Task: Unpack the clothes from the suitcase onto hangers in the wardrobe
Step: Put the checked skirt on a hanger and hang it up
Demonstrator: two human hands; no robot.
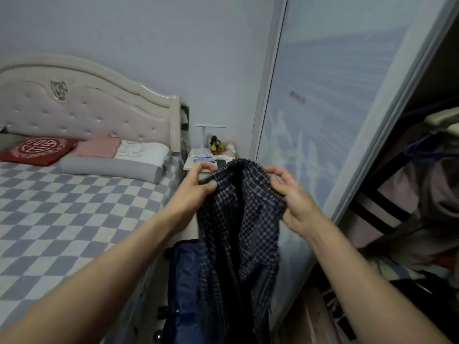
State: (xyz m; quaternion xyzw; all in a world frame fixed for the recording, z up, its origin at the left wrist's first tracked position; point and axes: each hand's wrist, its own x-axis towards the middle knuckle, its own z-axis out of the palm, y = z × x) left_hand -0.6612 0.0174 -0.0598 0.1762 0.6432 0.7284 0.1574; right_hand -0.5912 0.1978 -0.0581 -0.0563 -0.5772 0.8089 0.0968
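While both arms reach fwd, left hand (198, 184) & right hand (289, 194) pinch checked garment (238, 219) w/ curled fingers (279, 171).

One checked garment (238, 219), one blue suitcase (183, 281), two hands, three pillows, one lamp (207, 135), two figurines.

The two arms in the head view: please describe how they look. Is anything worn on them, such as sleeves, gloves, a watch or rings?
Both forearms are bare up to the frame edge; no sleeve shows. The left hand and right hand wear no gloves. No watch or bracelet shows on either wrist, and no ring shows on the visible fingers. No markings or tattoos can be seen.
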